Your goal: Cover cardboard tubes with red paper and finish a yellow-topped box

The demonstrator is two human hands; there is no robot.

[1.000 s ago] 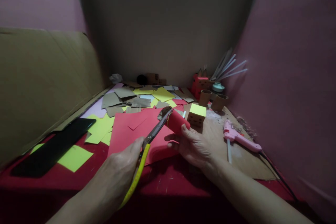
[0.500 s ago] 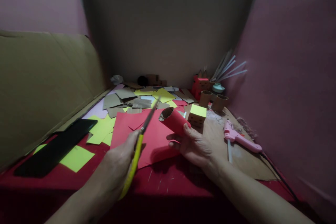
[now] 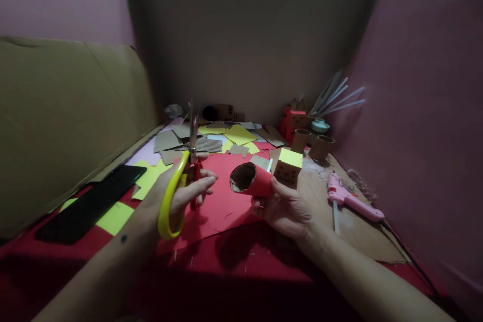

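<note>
At centre frame, the right hand (image 3: 287,209) is pinching a red tube (image 3: 261,181) while the left hand (image 3: 189,193) is loosely gripping scissors (image 3: 180,166) apart from it, apparently for trimming, any cut calling for closer alignment.

Dim light is leaving the wall (image 3: 256,35) gloomy beyond the right grip (image 3: 287,209). Beneath it, a soft shadow (image 3: 234,249) is darkening the bench (image 3: 267,264); scissors (image 3: 192,141) are blurring above the left grip (image 3: 190,193), and wide-angle distortion is stretching the forearms (image 3: 358,271).
</note>
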